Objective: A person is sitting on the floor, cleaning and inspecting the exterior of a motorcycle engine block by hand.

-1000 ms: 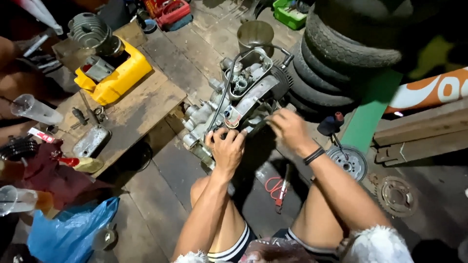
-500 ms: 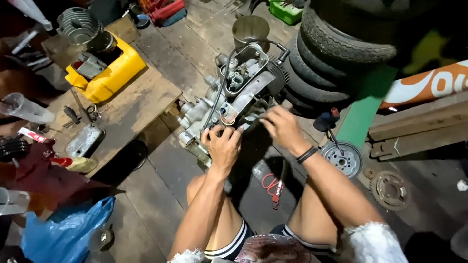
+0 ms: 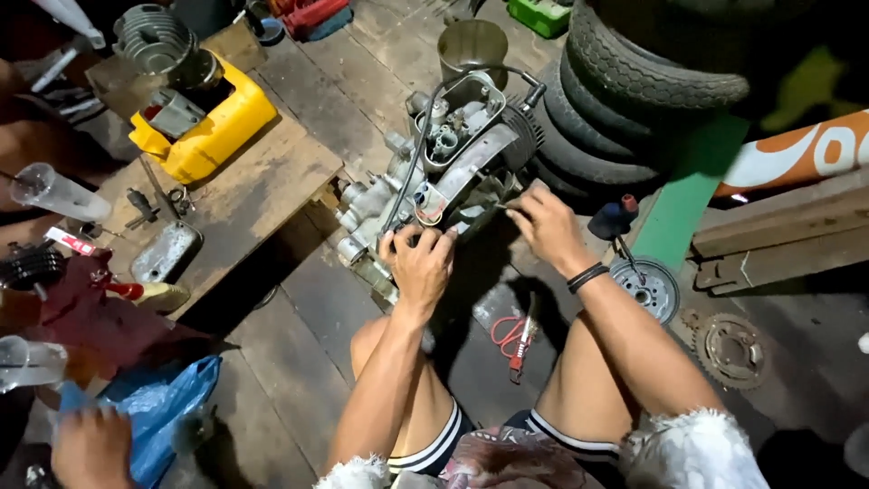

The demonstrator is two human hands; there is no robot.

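Engine point(image 3: 453, 172) sits on the wooden floor point(image 3: 308, 317) beside stacked tyres point(image 3: 634, 81); left hand point(image 3: 418, 263) grips its near edge, fingers curled, while right hand point(image 3: 543, 226) pinches a small part against its side.

Grimy grey engine block point(image 3: 444, 177) lies tilted, perhaps propped, on planks.
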